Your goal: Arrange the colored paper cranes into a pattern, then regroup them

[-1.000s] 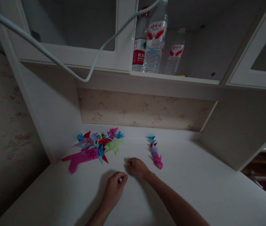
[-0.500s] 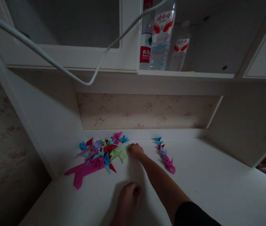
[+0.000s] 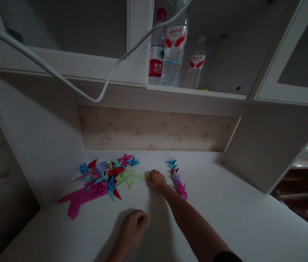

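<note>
A jumbled pile of folded paper cranes in pink, red, blue, purple and green lies on the left of the white desktop; a large pink crane (image 3: 81, 198) is at its near edge. My right hand (image 3: 157, 180) is closed in a pinch at the right end of a light green paper crane (image 3: 128, 177), whose thin point stretches from the pile to my fingertips. My left hand (image 3: 132, 227) rests nearer to me, fingers curled, with nothing visible in it. Right of my right hand, several cranes form a row, a pink one (image 3: 181, 189) nearest me.
Above the desktop, an open shelf (image 3: 197, 92) holds plastic bottles, among them a tall water bottle (image 3: 174, 51). A white cable (image 3: 69, 85) hangs across the upper left. Side panels bound the desktop, and a floral wall strip (image 3: 156, 131) runs behind it.
My view has turned to the right. My right hand has moved away from the pile, towards the row, drawing out the light green paper. My left hand stays curled.
</note>
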A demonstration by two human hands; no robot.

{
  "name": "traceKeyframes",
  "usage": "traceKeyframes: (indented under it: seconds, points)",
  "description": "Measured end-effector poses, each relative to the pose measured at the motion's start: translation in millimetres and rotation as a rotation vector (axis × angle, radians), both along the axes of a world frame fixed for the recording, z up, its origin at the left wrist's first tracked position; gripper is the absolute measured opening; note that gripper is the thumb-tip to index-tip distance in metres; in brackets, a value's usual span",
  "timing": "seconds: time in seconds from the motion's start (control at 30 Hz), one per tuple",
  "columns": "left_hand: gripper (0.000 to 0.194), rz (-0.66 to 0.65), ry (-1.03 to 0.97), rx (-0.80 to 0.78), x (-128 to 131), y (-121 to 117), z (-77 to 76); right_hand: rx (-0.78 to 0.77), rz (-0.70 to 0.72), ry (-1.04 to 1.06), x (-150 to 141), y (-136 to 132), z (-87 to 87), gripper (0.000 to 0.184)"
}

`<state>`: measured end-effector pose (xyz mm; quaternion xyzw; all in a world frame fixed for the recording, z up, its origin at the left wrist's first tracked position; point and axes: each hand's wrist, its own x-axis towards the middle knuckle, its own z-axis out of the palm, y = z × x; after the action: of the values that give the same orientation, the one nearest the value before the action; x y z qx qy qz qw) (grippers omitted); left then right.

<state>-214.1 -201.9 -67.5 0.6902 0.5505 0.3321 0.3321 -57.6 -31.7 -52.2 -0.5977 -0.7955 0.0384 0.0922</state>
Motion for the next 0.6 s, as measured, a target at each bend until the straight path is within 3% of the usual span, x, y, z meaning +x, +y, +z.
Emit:
traceKeyframes:
  seconds: [0.13, 0.4, 0.6]
  points:
    - [0.027, 0.017, -0.007, -0.008, 0.7, 0.5, -1.4, -0.074, 0.030, 0.017, 3.3, 8.3, 1.1, 0.043]
    - [0.032, 0.018, -0.002, 0.000, 0.7, 0.5, 4.8, -0.198, 0.023, 0.178, 7.5, 14.5, -5.7, 0.031]
    - [0.031, 0.031, -0.024, -0.012, 0.4, 0.8, 4.7, -0.200, -0.051, 0.409, 19.2, 4.9, -3.9, 0.024]
